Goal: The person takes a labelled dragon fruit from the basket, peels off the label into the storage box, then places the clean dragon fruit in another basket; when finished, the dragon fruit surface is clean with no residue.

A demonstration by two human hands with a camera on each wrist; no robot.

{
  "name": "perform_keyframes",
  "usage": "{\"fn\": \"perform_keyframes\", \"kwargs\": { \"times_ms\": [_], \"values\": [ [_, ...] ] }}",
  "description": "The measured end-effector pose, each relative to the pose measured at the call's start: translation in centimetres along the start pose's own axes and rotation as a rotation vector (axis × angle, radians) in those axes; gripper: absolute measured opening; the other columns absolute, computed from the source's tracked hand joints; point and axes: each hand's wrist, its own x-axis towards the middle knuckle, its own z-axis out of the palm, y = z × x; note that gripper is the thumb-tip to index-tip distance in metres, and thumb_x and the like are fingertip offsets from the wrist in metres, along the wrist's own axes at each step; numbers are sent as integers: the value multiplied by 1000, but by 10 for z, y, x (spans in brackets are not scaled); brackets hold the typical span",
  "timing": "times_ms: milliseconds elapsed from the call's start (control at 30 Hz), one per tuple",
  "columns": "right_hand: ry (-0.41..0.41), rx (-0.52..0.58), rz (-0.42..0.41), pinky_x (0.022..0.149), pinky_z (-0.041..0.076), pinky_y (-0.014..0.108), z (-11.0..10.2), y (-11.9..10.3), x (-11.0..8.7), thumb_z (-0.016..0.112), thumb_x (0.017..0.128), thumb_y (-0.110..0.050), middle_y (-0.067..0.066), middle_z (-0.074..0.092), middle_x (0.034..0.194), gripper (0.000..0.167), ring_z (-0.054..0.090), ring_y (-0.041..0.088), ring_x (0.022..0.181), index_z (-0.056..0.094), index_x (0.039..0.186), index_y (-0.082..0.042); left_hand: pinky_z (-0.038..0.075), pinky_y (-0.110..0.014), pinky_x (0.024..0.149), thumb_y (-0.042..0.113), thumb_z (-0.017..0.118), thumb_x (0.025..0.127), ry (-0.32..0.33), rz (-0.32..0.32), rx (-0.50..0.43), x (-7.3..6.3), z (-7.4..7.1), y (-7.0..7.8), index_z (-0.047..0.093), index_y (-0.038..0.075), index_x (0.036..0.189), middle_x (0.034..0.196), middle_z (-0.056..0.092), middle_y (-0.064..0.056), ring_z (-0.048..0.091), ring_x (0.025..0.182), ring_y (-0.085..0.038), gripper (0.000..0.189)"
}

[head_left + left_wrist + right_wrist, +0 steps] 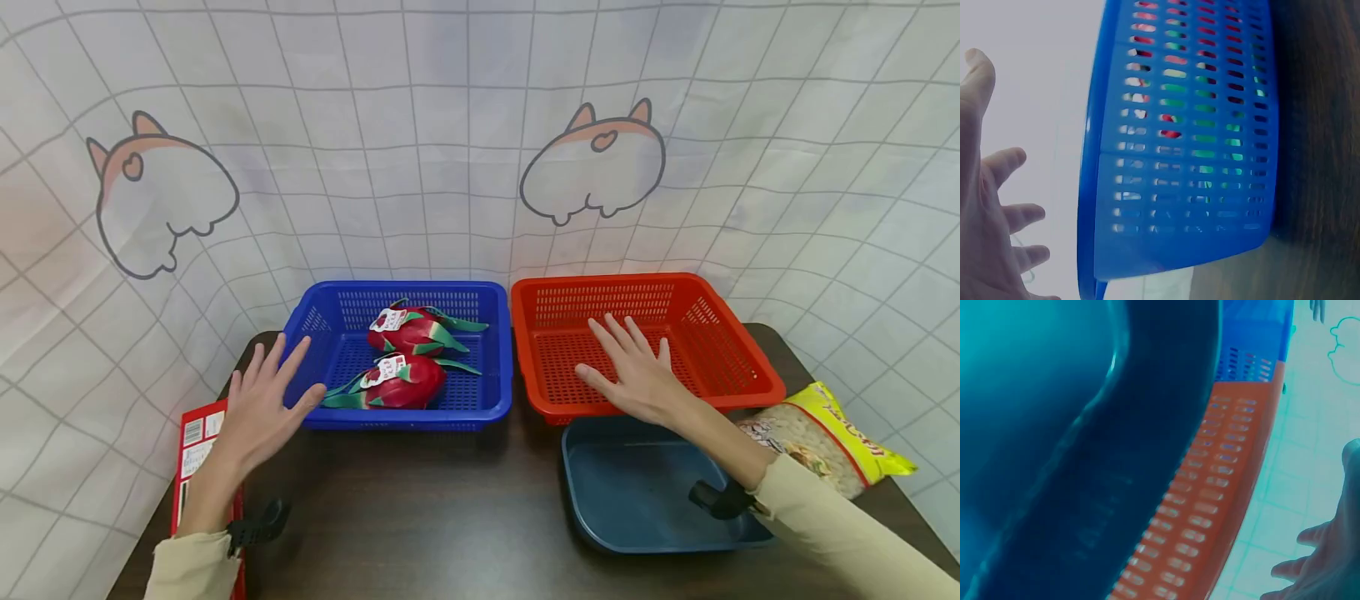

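Note:
My left hand (258,408), fingers spread, hovers by the left front corner of a blue plastic basket (495,358). Inside that basket lie two red dragon fruits, one at the back (408,333) and one at the front (420,383), with green scales and white labels. The left wrist view shows the basket's slotted wall (1179,187) with spread fingers beside it. Over a red plastic basket (705,333) my right hand (637,375) is held with fingers straight and apart. Neither hand holds anything.
A dark blue tray (637,492) stands in front of the red basket, under the right forearm. At far right lies a yellow-ended clear bag (817,433) of pale contents. A red box (198,442) sits beneath the left forearm. A grid-patterned cloth (420,150) hangs behind the dark table (405,517).

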Motion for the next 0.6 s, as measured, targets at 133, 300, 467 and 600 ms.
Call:
{"fn": "perform_keyframes", "kwargs": {
  "times_ms": [133, 300, 467, 600],
  "values": [
    [26, 62, -51, 108, -1, 78, 1, -10, 3, 49, 93, -54, 16, 18, 162, 77, 9, 42, 149, 23, 155, -17, 5, -80, 106, 56, 46, 95, 59, -26, -89, -7, 1, -4, 14, 23, 157, 162, 10, -23, 3, 147, -50, 77],
    [59, 104, -119, 111, 2, 75, 6, -26, 8, 52, 92, -51, 14, 24, 160, 74, 13, 39, 149, 29, 153, -16, 6, -79, 107, 50, 52, 94, 134, -62, -209, -14, 8, -6, 19, 22, 156, 162, 12, -20, 4, 148, -49, 76],
    [51, 105, -160, 113, 3, 72, 7, -46, 16, 52, 92, -52, 12, 26, 160, 72, 13, 36, 150, 32, 151, -17, 9, -79, 107, 48, 56, 92, 196, -93, -271, -17, 14, -9, 25, 19, 155, 163, 10, -18, 5, 149, -47, 76],
    [-15, 105, -186, 115, 5, 70, 9, -66, 26, 50, 92, -55, 11, 27, 160, 71, 13, 35, 150, 34, 151, -17, 12, -81, 104, 45, 60, 91, 236, -132, -347, -16, 16, -12, 26, 19, 154, 165, 2, -14, 5, 149, -47, 76]
  ]
}}
